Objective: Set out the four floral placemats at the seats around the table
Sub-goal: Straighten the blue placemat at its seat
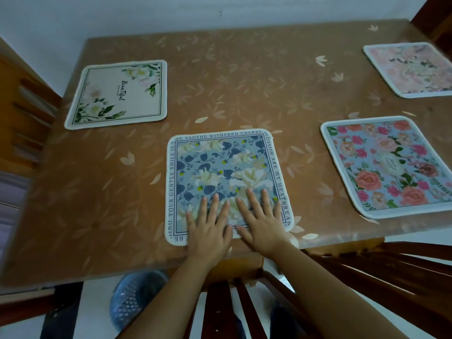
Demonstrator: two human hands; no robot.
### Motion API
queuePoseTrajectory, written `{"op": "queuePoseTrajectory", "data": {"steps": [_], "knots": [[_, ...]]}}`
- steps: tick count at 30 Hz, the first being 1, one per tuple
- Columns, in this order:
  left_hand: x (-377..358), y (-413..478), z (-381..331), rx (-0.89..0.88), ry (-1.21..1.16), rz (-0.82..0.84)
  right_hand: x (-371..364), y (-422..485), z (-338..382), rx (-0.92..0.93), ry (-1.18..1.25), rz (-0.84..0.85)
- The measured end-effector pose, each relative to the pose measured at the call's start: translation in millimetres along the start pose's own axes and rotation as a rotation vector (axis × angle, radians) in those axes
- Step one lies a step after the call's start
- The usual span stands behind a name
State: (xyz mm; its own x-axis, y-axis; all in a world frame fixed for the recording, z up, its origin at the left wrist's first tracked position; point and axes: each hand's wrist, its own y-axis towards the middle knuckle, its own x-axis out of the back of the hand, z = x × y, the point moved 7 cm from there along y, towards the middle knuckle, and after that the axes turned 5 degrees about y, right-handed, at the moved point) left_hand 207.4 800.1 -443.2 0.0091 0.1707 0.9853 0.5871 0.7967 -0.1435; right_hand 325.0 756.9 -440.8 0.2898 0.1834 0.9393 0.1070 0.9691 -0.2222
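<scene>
Several floral placemats lie flat on the brown leaf-patterned table (244, 77). A blue-leaf placemat (220, 165) with a text border sits at the near edge. My left hand (208, 228) and my right hand (261, 221) press flat on its near part, side by side, fingers spread, holding nothing. A white placemat (117, 94) with green leaves lies at the far left. A blue placemat with pink roses (389, 165) lies at the right. A pale pink floral placemat (411, 69) lies at the far right, partly cut off by the frame.
A dark wooden chair back (244, 302) stands below my arms at the near table edge. More chairs stand at the left (27, 111) and right (391, 265). A blue slipper (134, 297) shows on the floor. A white wall runs behind the table.
</scene>
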Motion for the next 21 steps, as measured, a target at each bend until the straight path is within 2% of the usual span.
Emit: {"op": "queuePoseTrajectory", "data": {"steps": [5,21], "knots": [[-7.3,23.0,10.3,0.087,0.042,0.013,3.1,24.1,2.5,0.009,-0.011,-0.021],[5.6,124.8,62.2,0.168,0.006,0.004,32.8,136.9,-37.9,-0.005,0.040,-0.149]]}}
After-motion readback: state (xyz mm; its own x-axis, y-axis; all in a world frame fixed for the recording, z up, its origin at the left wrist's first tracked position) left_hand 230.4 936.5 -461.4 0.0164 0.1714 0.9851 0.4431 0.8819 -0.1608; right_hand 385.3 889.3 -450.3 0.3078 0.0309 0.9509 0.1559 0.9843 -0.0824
